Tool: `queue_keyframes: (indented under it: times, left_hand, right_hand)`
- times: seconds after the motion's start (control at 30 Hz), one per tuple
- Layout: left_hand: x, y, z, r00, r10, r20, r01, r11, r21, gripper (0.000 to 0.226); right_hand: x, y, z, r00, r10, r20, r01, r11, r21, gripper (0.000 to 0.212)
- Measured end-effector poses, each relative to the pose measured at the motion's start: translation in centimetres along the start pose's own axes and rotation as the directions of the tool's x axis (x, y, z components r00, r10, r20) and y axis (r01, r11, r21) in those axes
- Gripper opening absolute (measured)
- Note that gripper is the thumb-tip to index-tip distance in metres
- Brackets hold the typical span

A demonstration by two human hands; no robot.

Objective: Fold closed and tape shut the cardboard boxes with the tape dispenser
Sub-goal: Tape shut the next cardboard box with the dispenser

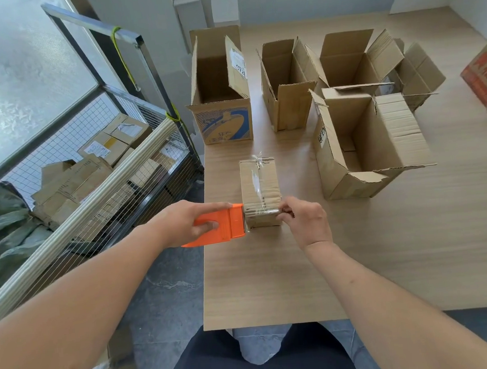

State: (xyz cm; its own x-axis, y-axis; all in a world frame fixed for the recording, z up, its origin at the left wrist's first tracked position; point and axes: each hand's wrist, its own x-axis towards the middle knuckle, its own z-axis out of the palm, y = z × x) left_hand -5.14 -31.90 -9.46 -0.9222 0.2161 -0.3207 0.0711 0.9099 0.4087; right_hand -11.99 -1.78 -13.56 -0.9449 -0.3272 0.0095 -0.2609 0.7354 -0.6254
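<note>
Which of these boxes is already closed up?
The small box between the hands, nearest the person: flaps folded down, clear tape along its top. All the others stand open.

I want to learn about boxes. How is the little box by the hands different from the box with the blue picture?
The little box is folded shut with clear tape along its top; the blue-picture box stands open, flaps up. The little box is smaller and plain brown; the other is taller and printed blue on its front. The little box is touched by the right hand, with the orange tape dispenser against it; nothing touches the blue-picture box. Both are cardboard on the table.
</note>
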Motion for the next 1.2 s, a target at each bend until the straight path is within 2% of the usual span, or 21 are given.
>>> queue_keyframes:
  times: [0.13,0.23,0.33,0.4,0.47,0.57,0.67,0.8,0.93,1.07,1.2]
  left_hand:
    - [0.3,0.3,0.1,1.0,-0.003,-0.017,0.002,1.0,-0.007,0.058]
    - [0.5,0.8,0.4,0.999,-0.031,-0.027,0.03,0.999,-0.029,0.058]
    - [0.8,1.2,0.7,0.999,-0.045,-0.024,0.044,0.998,-0.043,0.057]
    - [1.1,1.6,0.8,0.999,-0.043,-0.034,0.041,0.998,-0.054,0.057]
    - [1.4,1.8,0.9,0.998,-0.042,-0.037,0.04,0.997,-0.067,0.057]
    - [1.3,1.8,1.2,0.997,-0.065,-0.034,0.061,0.993,-0.099,0.055]
    - [1.2,1.5,1.7,0.996,-0.086,-0.026,0.08,0.981,-0.176,0.053]
    - [0.9,0.8,2.2,0.995,-0.104,-0.007,0.096,0.948,-0.304,0.051]
    - [-0.3,-0.6,1.8,0.996,-0.086,0.01,0.083,0.924,-0.373,0.05]
    - [-0.8,-1.2,1.3,0.996,-0.082,0.018,0.083,0.94,-0.332,0.05]
    - [-2.2,-2.2,1.0,0.99,-0.142,-0.016,0.132,0.95,-0.283,0.051]
  right_hand:
    - [0.6,-0.3,-0.3,0.996,0.086,0.016,-0.087,0.996,0.005,0.018]
    - [1.3,-0.8,-0.9,0.992,0.107,0.067,-0.102,0.992,-0.075,0.023]
    - [1.5,-1.8,-1.5,0.996,-0.055,0.064,0.069,0.969,-0.236,0.034]
    - [1.7,-2.5,-1.2,0.974,-0.218,0.058,0.226,0.951,-0.211,0.031]
    - [1.7,-3.2,-0.5,0.95,-0.294,0.102,0.308,0.938,-0.159,0.024]
    - [1.6,-3.3,0.7,0.966,-0.212,0.146,0.235,0.958,-0.166,0.008]
    - [1.6,-3.2,1.5,0.979,-0.174,0.11,0.194,0.957,-0.214,0.014]
    - [1.1,-3.9,1.8,0.977,-0.208,0.054,0.214,0.914,-0.344,0.021]
    - [1.1,-4.2,1.8,0.974,-0.219,0.051,0.222,0.91,-0.35,0.03]
    - [1.1,-4.2,1.8,0.979,-0.194,0.058,0.202,0.913,-0.353,0.026]
    - [1.1,-4.5,1.8,0.981,-0.188,0.038,0.189,0.92,-0.342,0.028]
